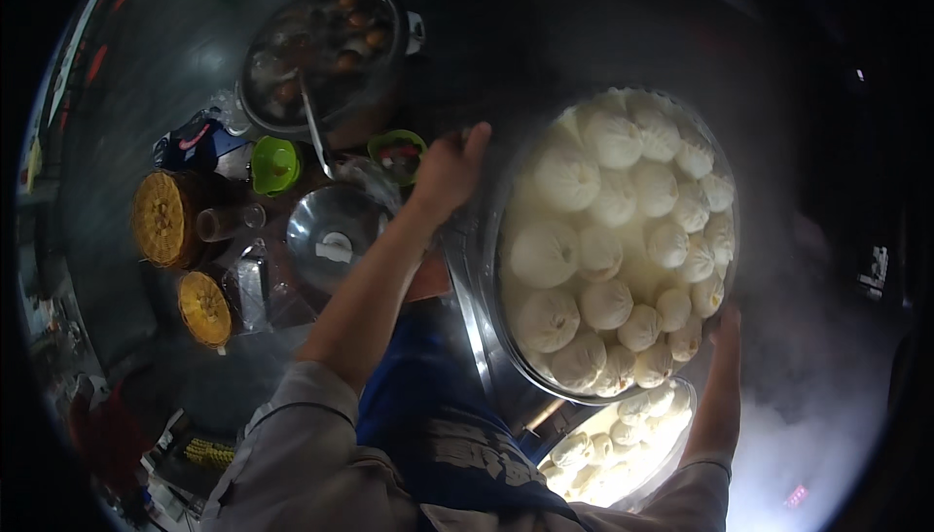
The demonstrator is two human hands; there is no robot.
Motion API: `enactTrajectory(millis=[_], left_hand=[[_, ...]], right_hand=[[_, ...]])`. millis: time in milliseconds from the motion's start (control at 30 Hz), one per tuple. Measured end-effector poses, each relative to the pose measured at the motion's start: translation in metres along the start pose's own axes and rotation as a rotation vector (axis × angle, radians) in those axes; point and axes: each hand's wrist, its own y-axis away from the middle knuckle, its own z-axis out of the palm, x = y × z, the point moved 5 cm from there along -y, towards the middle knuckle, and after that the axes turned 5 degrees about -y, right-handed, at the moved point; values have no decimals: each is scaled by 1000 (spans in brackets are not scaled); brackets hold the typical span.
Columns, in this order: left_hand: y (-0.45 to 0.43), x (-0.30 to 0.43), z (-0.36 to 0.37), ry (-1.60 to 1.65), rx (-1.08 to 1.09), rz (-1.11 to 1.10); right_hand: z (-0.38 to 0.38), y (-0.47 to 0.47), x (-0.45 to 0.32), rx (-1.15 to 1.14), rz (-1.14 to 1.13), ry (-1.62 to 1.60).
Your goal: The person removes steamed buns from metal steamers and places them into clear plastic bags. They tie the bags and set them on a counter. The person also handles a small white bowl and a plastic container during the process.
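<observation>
A large round steamer tray [503, 313] full of white steamed buns [545, 255] lies before me on the right, with steam around it. My left hand [452, 164] is raised to the left of the tray, thumb up and fingers curled; whether it holds anything I cannot tell. At the tray's lower right edge is my right hand [724, 328], mostly hidden behind the rim, so its grip does not show. Below, a second tray [686, 393] with more buns [573, 452] is brightly lit.
A pot [248, 105] of eggs in dark liquid, with a ladle [314, 123], stands at upper left. Nearer are a metal lid [314, 233], green bowls [275, 165], another green bowl [398, 156], a glass jar [211, 226] and wicker baskets [162, 218]. Steam drifts at right.
</observation>
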Motion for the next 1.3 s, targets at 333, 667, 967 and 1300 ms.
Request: enactTrajectory(millis=[333,667,967,1300], left_hand=[[4,7,6,26,-60,-15],[-1,8,6,-225,-161,-97],[28,14,16,-193,-112,-85],[7,-13,11,-252,-149,-323]], right_hand=[[-39,-7,44,-265,-246,62],[-24,63,-1,-155,-6,-171],[-45,107,-27,-49,183,-336],[-101,199,-91,39,290,-11]])
